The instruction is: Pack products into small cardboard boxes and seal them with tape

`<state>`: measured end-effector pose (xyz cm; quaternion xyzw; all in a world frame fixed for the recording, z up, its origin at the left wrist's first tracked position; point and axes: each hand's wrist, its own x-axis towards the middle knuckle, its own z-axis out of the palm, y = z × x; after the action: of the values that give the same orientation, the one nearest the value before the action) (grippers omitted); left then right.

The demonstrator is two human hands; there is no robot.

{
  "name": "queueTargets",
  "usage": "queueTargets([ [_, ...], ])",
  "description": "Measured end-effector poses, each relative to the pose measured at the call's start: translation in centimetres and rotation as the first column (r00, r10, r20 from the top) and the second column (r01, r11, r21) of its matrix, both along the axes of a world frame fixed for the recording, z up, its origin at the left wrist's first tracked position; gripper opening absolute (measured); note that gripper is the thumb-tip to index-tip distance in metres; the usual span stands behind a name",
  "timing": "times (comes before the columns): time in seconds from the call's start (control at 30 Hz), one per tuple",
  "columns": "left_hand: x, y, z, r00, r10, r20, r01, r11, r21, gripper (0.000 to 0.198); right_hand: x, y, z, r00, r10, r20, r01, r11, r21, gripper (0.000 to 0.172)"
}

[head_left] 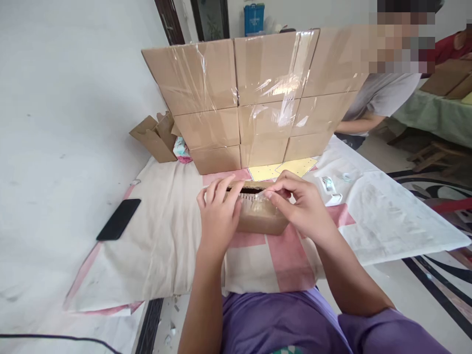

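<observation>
A small brown cardboard box stands on the cloth in front of me, with a dark gap along its top. My left hand grips the box's left end, fingers spread and curved over the upper edge. Between thumb and forefinger, my right hand pinches a strip of clear tape at the top edge of the front side. The tape lies partly against that front side. A white tape dispenser sits just right of my right hand.
Taped cardboard boxes form a high stack behind the box, with yellow sheets at its foot. A black phone lies left, near the wall. An open carton stands back left. Another person sits beyond the stack at right.
</observation>
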<state>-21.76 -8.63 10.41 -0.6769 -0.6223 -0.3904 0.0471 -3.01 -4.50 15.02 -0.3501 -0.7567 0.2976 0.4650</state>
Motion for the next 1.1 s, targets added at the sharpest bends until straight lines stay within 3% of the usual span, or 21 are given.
queueTargets([
  [0.07, -1.2, 0.4, 0.2, 0.99, -0.082, -0.113, 0.062, 0.984, -0.168, 0.036, 0.3, 0.5, 0.2, 0.998, -0.039, 0.042, 0.04, 0.999, -0.03, 0.014],
  [0.13, -1.7, 0.5, 0.2, 0.983, -0.138, -0.124, 0.102, 0.959, -0.264, 0.036, 0.6, 0.9, 0.3, 0.994, -0.056, 0.097, 0.06, 0.997, -0.042, 0.014],
  [0.3, -1.4, 0.0, -0.2, 0.962, -0.222, -0.157, 0.147, 0.911, -0.386, 0.045, 0.9, 2.6, 0.6, 0.947, 0.008, 0.32, 0.012, 0.998, -0.062, 0.016],
  [0.43, -1.0, -0.4, -0.8, 0.955, -0.189, -0.229, 0.102, 0.934, -0.343, 0.051, 0.3, 4.0, 0.4, 0.824, 0.128, 0.552, -0.067, 0.989, -0.128, 0.02],
  [0.57, -0.7, -0.6, -1.4, 0.954, -0.163, -0.25, 0.079, 0.946, -0.316, 0.058, -0.6, 4.8, -0.4, 0.736, 0.168, 0.656, -0.065, 0.982, -0.178, 0.022],
  [0.8, -0.7, -0.4, -1.7, 0.958, -0.142, -0.249, 0.074, 0.962, -0.262, 0.054, -1.1, 5.3, -0.6, 0.717, 0.175, 0.675, -0.082, 0.982, -0.167, 0.026],
  [1.1, -0.7, -0.4, -2.2, 0.971, -0.105, -0.213, 0.056, 0.973, -0.225, 0.083, -2.4, 5.9, -0.3, 0.675, 0.182, 0.715, -0.13, 0.983, -0.128, 0.026],
])
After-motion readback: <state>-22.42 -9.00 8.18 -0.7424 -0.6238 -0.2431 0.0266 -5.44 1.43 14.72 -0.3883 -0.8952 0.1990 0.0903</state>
